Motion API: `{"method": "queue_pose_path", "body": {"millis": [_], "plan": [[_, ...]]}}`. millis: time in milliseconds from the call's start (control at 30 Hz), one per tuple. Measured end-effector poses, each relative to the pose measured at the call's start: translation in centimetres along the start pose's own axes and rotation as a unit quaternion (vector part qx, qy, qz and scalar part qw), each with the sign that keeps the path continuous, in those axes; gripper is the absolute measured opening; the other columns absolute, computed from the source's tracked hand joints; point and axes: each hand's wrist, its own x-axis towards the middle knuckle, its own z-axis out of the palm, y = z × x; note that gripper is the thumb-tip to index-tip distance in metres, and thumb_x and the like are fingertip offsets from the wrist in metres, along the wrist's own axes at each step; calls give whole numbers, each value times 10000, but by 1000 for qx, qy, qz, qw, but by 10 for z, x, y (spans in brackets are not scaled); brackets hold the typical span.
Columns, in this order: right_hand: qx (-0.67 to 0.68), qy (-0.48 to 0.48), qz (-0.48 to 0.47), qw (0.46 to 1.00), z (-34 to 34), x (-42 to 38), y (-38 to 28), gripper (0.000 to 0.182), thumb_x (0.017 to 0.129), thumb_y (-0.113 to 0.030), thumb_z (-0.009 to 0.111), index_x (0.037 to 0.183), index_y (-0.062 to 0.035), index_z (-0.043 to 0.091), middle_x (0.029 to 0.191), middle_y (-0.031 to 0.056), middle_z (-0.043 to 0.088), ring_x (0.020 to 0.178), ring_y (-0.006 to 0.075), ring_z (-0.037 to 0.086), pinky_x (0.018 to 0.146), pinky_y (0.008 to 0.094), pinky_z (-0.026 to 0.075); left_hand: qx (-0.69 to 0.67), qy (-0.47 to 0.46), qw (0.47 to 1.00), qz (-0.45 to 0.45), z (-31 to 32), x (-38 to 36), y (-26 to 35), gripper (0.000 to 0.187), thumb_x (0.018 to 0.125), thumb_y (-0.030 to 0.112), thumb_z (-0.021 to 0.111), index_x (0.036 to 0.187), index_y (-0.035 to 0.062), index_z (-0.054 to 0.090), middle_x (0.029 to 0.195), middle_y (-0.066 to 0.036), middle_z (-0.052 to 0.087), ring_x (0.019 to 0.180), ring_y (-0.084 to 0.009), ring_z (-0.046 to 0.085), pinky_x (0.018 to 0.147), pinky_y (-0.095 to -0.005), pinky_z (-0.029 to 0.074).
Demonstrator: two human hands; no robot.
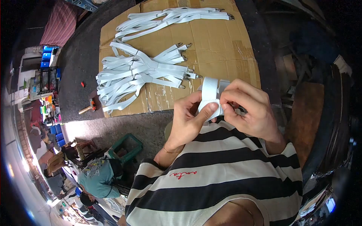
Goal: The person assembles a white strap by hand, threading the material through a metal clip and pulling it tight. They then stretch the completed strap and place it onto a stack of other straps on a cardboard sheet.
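A wide white elastic band [209, 89], bent into a loop, is held close to my chest. My left hand [189, 119] grips it, with the thumb pressed flat on the band. My right hand [249, 107] pinches at the band's right edge with bent fingers; whatever lies between its fingertips is too small to make out. Just beyond my hands, a pile of white suspenders [141, 67] with metal clips lies on a flattened cardboard sheet [222, 41]. A second bundle of white suspenders [169, 19] is at the far end of the cardboard.
The cardboard covers part of a dark table [81, 49]. A hammer [88, 108] and a small red object [83, 84] lie on its left side. Below left stands a green plastic stool [128, 147]. Another person in a green shirt [98, 177] sits nearby. Brown boards [304, 120] stand at right.
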Motion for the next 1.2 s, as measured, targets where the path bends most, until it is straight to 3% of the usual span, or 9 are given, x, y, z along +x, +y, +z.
{"method": "queue_pose_path", "body": {"millis": [267,367,433,467,567,800,1200], "plan": [[1,-31,17,999,-2,-4,0,136,686,75,599,807,23,566,738,80,522,589,149,528,504,254,416,-15,8,1000,-22,-1,1,-4,142,872,70,585,946,-51,596,776,-47,609,637,-76,542,562,-216,441],[66,-64,27,995,-4,-5,2,126,687,77,585,802,30,563,745,75,531,586,133,527,504,249,421,-28,1,999,-18,-3,3,0,146,876,74,580,950,-50,596,783,-48,609,640,-79,541,568,-219,448],[101,24,85,991,-5,-6,2,120,707,56,602,811,32,547,749,84,511,578,152,538,492,258,422,-33,1,999,-16,-3,2,2,147,878,75,577,953,-50,596,787,-49,609,642,-81,540,572,-221,453],[57,6,49,997,-8,-1,-2,118,710,54,603,807,24,545,747,74,510,581,126,532,496,229,419,-33,-6,999,-13,-3,2,2,148,880,73,573,956,-52,594,793,-51,609,647,-82,542,576,-222,457],[24,-37,64,997,-10,0,-9,126,712,47,607,818,25,543,754,75,510,589,139,543,516,233,439,-37,-17,999,-18,-4,1,3,151,882,68,568,962,-58,590,806,-56,609,662,-84,545,583,-224,463],[-7,-23,14,1000,3,0,-8,155,730,39,610,857,33,522,777,88,508,629,161,576,550,275,472,-12,-10,1000,6,-1,-1,4,166,879,72,574,975,-63,582,816,-61,610,696,-84,552,599,-230,475],[197,100,120,968,18,-12,-2,136,811,35,579,944,46,554,870,99,546,733,134,602,600,229,521,-58,-3,998,4,-7,-1,-5,189,876,86,584,1000,-57,586,808,-76,625,656,-94,567,577,-220,468]]}}
